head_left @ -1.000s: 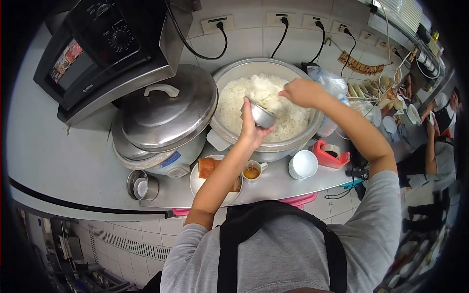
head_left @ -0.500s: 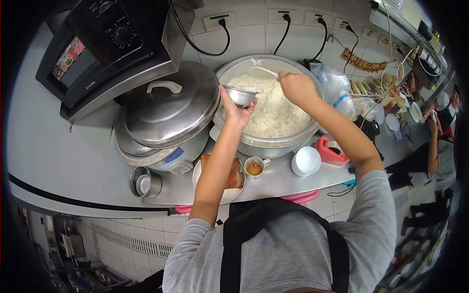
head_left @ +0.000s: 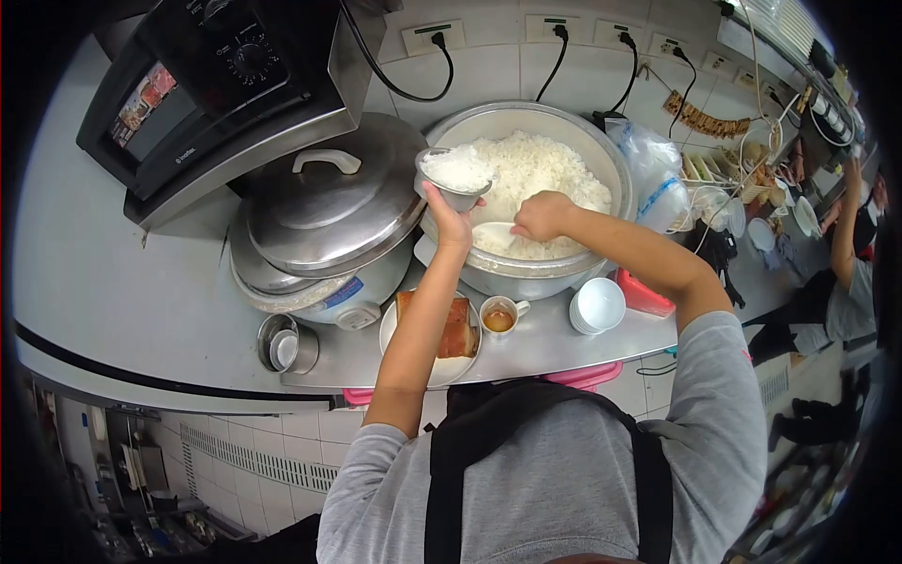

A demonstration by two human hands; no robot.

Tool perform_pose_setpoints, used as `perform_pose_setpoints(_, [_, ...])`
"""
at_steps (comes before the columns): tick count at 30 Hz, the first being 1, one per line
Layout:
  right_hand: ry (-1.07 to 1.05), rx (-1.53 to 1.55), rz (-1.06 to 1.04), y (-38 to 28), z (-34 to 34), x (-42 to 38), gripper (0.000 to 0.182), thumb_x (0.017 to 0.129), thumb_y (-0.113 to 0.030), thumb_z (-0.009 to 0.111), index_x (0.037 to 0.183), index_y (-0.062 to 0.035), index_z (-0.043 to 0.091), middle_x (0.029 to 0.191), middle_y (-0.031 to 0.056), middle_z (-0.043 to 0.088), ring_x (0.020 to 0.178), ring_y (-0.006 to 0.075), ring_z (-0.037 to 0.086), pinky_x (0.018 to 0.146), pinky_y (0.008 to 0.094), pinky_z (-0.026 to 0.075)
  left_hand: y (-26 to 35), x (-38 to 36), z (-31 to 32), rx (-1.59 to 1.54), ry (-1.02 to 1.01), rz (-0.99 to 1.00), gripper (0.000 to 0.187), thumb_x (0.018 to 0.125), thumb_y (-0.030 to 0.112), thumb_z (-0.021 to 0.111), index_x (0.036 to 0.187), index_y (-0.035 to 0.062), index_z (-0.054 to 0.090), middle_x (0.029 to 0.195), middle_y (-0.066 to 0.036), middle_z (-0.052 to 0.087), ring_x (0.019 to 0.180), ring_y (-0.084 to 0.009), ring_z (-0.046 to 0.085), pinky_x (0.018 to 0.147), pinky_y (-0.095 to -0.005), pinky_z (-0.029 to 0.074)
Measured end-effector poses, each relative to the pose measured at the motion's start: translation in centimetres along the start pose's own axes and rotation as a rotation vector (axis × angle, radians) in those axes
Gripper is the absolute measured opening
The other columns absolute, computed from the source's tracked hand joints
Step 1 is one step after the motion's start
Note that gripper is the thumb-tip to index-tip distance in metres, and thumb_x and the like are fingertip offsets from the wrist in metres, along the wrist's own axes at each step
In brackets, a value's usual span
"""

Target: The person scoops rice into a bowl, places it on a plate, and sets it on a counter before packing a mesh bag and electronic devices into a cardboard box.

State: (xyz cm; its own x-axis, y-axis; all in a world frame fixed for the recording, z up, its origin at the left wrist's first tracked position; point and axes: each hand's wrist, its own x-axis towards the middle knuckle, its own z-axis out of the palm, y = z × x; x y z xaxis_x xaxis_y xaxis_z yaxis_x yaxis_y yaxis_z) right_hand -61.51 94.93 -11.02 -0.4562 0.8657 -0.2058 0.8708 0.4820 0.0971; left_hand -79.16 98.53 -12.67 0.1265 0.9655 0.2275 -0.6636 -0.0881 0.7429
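My left hand [head_left: 449, 224] grips a small metal bowl [head_left: 462, 198] from below, at the left rim of a large rice pot [head_left: 615, 179]. White rice [head_left: 458, 167] fills the bowl to its rim. My right hand [head_left: 543, 216] is closed round the handle of a white rice paddle [head_left: 492, 236], whose blade lies in the near left part of the pot. Cooked rice [head_left: 554, 169] is heaped toward the back and right of the pot, and the pale inner wall shows at the left.
Left of the pot is another cooker with a steel lid [head_left: 338, 202], below a black microwave [head_left: 207, 94]. Along the front edge stand a metal cup [head_left: 305, 350], a plate of browned meat [head_left: 458, 329], a mug [head_left: 499, 315] and white bowls [head_left: 598, 307]. Another person [head_left: 850, 273] is at far right.
My right hand and the paddle have come down from the back of the pot to its near side. The metal bowl now tips toward me, showing the rice inside.
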Motion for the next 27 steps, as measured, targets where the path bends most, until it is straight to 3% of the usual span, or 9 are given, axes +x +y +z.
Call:
perform_pose_setpoints(8, [-0.145, 0.153, 0.017, 1.0, 0.1, -2.7, 0.041, 0.090, -0.040, 0.044, 0.084, -0.0074, 0.068, 0.082, 0.0152, 0.065, 0.081, 0.0333, 0.062, 0.071, 0.0429, 0.048, 0.5, 0.2, -0.1, -0.010, 0.069, -0.058, 0.074, 0.083, 0.075, 0.029, 0.124, 0.0138, 0.042, 0.113, -0.003, 0.056, 0.095, -0.0173, 0.056, 0.061, -0.0312, 0.044])
perform_pose_setpoints(10, [-0.206, 0.384, -0.007, 2.4, 0.3, -3.8, 0.042, 0.090, -0.040, 0.046, 0.083, -0.0046, 0.067, 0.078, 0.0177, 0.064, 0.076, 0.0341, 0.060, 0.070, 0.0418, 0.046, 0.6, 0.3, 0.0, -0.010, 0.063, -0.064, 0.073, 0.083, 0.074, 0.029, 0.123, 0.0139, 0.042, 0.113, -0.003, 0.056, 0.094, -0.0172, 0.056, 0.060, -0.0309, 0.044])
perform_pose_setpoints(14, [-0.134, 0.578, -0.003, 5.9, 0.1, -6.1, 0.043, 0.091, -0.039, 0.046, 0.081, -0.0008, 0.064, 0.076, 0.0197, 0.063, 0.072, 0.0352, 0.058, 0.069, 0.0415, 0.045, 0.5, 0.1, -0.2, 0.010, 0.019, -0.087, 0.070, 0.084, 0.072, 0.030, 0.121, 0.0145, 0.043, 0.112, -0.003, 0.057, 0.093, -0.0163, 0.056, 0.059, -0.0297, 0.044])
perform_pose_setpoints(17, [-0.016, 0.656, 0.174, 7.0, -4.4, -8.1, 0.044, 0.092, -0.036, 0.047, 0.074, 0.0003, 0.062, 0.076, 0.0193, 0.063, 0.072, 0.0345, 0.059, 0.069, 0.0417, 0.044, 0.3, -0.3, 0.6, 0.090, -0.051, -0.125, 0.068, 0.085, 0.071, 0.031, 0.120, 0.0149, 0.045, 0.110, -0.003, 0.057, 0.091, -0.0154, 0.056, 0.058, -0.0291, 0.044])
perform_pose_setpoints(19, [0.347, 0.463, 0.294, 5.1, -7.9, -8.3, 0.035, 0.091, -0.031, 0.050, 0.077, -0.0004, 0.059, 0.071, 0.0173, 0.062, 0.072, 0.0298, 0.062, 0.066, 0.0417, 0.047, -0.3, -0.4, 1.8, 0.083, -0.041, -0.192, 0.068, 0.085, 0.072, 0.030, 0.119, 0.0147, 0.045, 0.108, -0.003, 0.058, 0.089, -0.0150, 0.056, 0.057, -0.0285, 0.044])
perform_pose_setpoints(20, [0.349, 0.461, 0.307, 4.1, -8.1, -7.8, 0.035, 0.091, -0.031, 0.050, 0.077, -0.0004, 0.059, 0.071, 0.0173, 0.062, 0.072, 0.0298, 0.062, 0.066, 0.0417, 0.047, -0.6, -0.4, 2.5, 0.080, -0.021, -0.255, 0.068, 0.084, 0.072, 0.030, 0.118, 0.0145, 0.046, 0.106, -0.003, 0.058, 0.087, -0.0146, 0.056, 0.057, -0.0280, 0.043])
perform_pose_setpoints(22, [0.541, 0.112, 0.447, 1.1, -7.4, -6.9, 0.022, 0.088, -0.021, 0.052, 0.092, -0.0001, 0.054, 0.072, 0.0169, 0.061, 0.069, 0.0294, 0.063, 0.062, 0.0401, 0.051, -0.3, -0.9, 4.4, 0.049, -0.025, -0.272, 0.070, 0.083, 0.073, 0.029, 0.116, 0.0141, 0.047, 0.103, -0.004, 0.059, 0.084, -0.0157, 0.057, 0.056, -0.0276, 0.043])
perform_pose_setpoints(24, [0.581, -0.138, 0.362, -2.1, -5.1, -6.1, 0.026, 0.085, -0.013, 0.051, 0.106, 0.0019, 0.046, 0.078, 0.0193, 0.060, 0.066, 0.0329, 0.063, 0.058, 0.0393, 0.053, -0.4, -0.6, 5.3, 0.020, -0.028, -0.282, 0.072, 0.083, 0.075, 0.028, 0.115, 0.0138, 0.048, 0.100, -0.004, 0.059, 0.081, -0.0168, 0.057, 0.055, -0.0272, 0.042])
perform_pose_setpoints(27, [0.518, -0.030, 0.367, -4.6, -4.7, -6.2, 0.027, 0.085, -0.009, 0.050, 0.109, 0.0017, 0.045, 0.086, 0.0215, 0.059, 0.065, 0.0358, 0.062, 0.057, 0.0397, 0.052, -0.4, 0.2, 4.9, -0.064, -0.025, -0.377, 0.077, 0.080, 0.078, 0.028, 0.117, 0.0140, 0.047, 0.098, -0.006, 0.059, 0.079, -0.0176, 0.057, 0.052, -0.0273, 0.040])
